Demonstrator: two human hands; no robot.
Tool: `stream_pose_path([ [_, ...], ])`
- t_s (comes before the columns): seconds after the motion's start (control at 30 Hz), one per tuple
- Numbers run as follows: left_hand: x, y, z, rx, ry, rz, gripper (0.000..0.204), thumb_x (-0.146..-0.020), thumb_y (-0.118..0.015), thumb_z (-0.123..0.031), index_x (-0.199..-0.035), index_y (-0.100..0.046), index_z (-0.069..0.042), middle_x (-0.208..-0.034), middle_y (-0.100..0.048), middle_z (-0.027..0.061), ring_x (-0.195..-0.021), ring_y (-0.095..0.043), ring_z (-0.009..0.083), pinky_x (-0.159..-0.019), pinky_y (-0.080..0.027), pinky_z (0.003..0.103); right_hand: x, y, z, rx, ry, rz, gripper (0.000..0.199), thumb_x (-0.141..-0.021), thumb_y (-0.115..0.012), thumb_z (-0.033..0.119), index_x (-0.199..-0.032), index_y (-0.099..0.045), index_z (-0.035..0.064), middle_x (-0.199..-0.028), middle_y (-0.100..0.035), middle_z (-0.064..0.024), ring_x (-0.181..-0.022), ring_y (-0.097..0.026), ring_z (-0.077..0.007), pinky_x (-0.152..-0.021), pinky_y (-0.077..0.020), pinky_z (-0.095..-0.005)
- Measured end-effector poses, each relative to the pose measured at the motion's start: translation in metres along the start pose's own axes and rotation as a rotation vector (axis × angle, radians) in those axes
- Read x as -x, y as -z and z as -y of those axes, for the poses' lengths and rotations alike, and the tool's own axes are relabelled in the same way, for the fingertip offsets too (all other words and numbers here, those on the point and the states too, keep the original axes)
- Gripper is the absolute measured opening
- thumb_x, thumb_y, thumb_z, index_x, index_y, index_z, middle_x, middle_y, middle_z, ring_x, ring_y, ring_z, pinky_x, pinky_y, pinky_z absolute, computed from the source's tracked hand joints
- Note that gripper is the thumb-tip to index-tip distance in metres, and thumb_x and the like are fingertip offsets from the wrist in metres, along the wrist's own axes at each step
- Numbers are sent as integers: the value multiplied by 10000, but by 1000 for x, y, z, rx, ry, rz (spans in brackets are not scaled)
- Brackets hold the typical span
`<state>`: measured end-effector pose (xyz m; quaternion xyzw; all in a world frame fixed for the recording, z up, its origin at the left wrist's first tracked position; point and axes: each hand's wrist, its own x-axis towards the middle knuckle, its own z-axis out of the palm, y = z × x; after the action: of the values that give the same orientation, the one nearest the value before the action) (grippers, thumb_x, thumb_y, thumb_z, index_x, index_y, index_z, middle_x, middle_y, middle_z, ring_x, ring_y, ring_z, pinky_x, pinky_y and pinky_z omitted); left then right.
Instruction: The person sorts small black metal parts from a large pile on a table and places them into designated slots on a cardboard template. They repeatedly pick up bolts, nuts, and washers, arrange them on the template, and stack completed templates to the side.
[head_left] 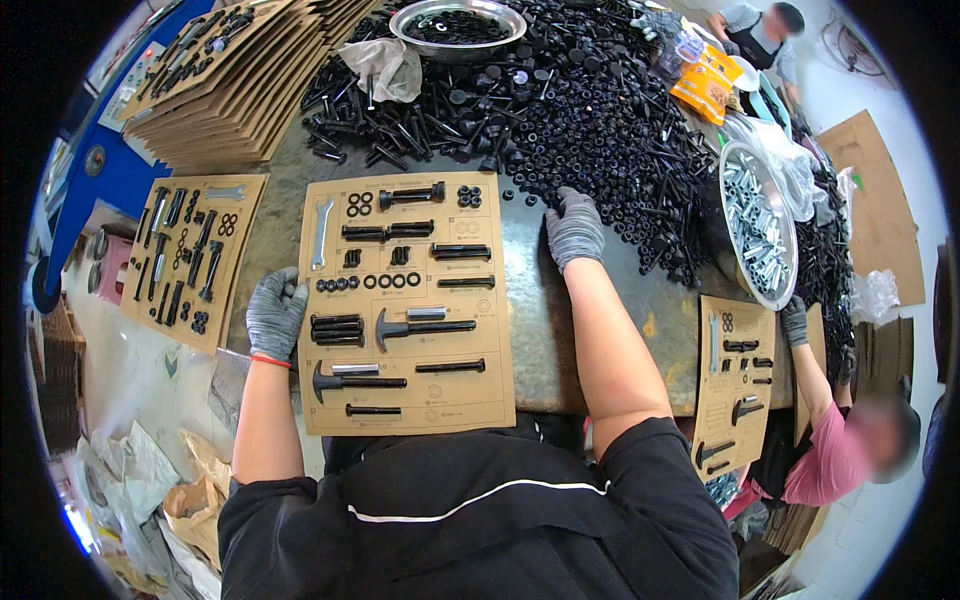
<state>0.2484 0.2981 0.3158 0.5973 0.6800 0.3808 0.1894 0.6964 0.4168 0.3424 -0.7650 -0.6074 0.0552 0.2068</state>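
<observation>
A brown cardboard board (440, 345) lies in front of me, with black bolts, nuts, washers, silver sleeves, a wrench (321, 235) and two small hammer-shaped black parts (430, 328) set out in rows. My left hand (275, 315), in a grey glove, is closed at the board's left edge, its thumb against the cardboard. Farther right, my right hand (575, 232), also gloved, reaches to the near edge of a heap of black nuts (570, 150). Its fingers are curled; whatever lies between the fingertips is hidden.
Another filled board (190, 260) lies at left, below a stack of cardboard boards (235, 110). Black bolts (420, 120) are heaped behind, near a metal bowl (460, 45). A bowl of silver sleeves (755, 225) stands at right. A co-worker (840, 440) handles another board (735, 380); another person (765, 40) is beyond.
</observation>
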Motion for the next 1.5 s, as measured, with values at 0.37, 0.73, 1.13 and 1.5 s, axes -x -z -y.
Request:
stream_pose_path([
  [0.37,0,-2,-2,-70,-75,-29,273,-789,-721,-66,-1054,-662,-45,-773,-549,-12,-623,-460,77,-616,-450,217,-2,6,-4,-55,130,94,275,-801,-684,128,-1071,-668,79,-1007,-657,-165,-953,-628,-323,-867,-503,-389],
  [0.73,0,3,-10,10,-30,-7,283,-774,-743,-90,-1045,-668,-61,-759,-558,3,-610,-479,85,-612,-470,225,18,21,62,-33,460,340,210,-817,-646,179,-999,-687,83,-975,-650,-185,-887,-632,-354,-816,-520,-404],
  [1.13,3,5,-15,65,-38,6,282,-768,-738,-65,-1040,-664,-66,-762,-550,0,-603,-466,86,-599,-459,221,2,0,27,-41,125,72,247,-757,-733,134,-988,-679,64,-1022,-621,-145,-886,-622,-296,-817,-510,-388],
  [1.5,1,4,-14,14,-39,-10,253,-781,-735,-72,-1026,-670,-60,-751,-544,-6,-607,-464,77,-592,-452,215,-5,-16,40,9,359,40,420,-748,-720,116,-1161,-644,112,-1105,-618,-153,-1004,-596,-334,-923,-481,-384],
])
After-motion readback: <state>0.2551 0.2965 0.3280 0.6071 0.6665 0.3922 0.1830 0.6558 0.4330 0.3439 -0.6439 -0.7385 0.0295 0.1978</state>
